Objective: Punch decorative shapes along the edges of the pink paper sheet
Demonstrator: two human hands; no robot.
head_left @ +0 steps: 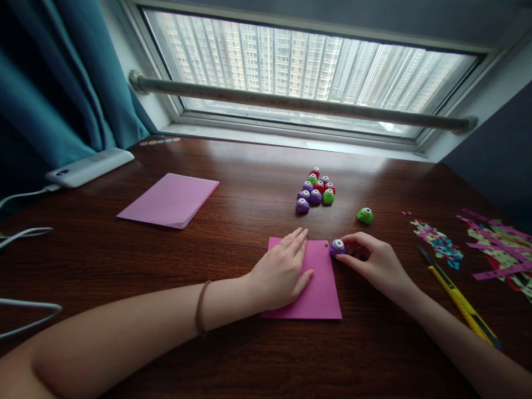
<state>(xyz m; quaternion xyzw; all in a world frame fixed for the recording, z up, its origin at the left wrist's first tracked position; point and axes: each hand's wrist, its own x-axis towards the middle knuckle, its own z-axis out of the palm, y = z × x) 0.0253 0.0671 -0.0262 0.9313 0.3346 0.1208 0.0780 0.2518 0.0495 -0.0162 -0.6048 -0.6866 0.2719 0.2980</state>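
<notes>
As our left hand (279, 274) lies, thumb apart, on the pink sheet (323, 299) well inside the counter's (241, 166) far edge, our right fingers (358, 240) clamp the purple punch (337, 250) at the sheet's far-right corner.

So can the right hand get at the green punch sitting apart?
Probably yes: nothing visible stands between the right hand and that green punch, though the hand likely must release the purple punch first.
</notes>
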